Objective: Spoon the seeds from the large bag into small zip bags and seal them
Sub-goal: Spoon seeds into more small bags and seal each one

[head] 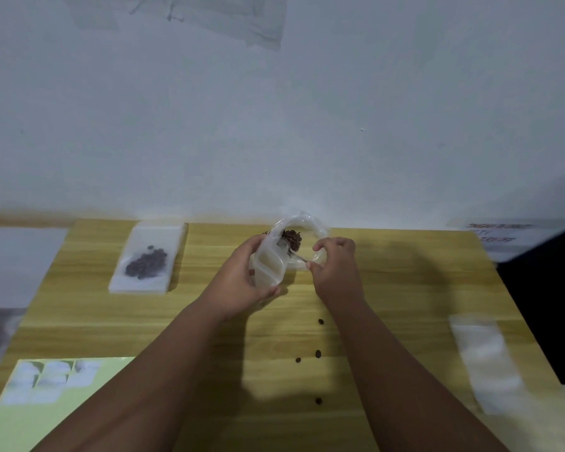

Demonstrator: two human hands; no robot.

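My left hand point(238, 282) grips a small clear zip bag point(269, 265) upright above the wooden table point(209, 321). Behind it stands the large clear bag point(307, 223), open at the top, with dark brown seeds point(292, 239) inside. My right hand point(335, 272) pinches the handle of a small metal spoon point(296, 256) whose bowl sits among the seeds by the small bag's mouth. At the far left lies a flat zip bag point(147, 259) with a heap of seeds in it.
Several loose seeds, one of them point(321, 321), lie on the table near my right forearm. A stack of empty clear bags point(483, 360) lies at the right edge. A pale green sheet point(46, 402) covers the near left corner. A white wall rises behind the table.
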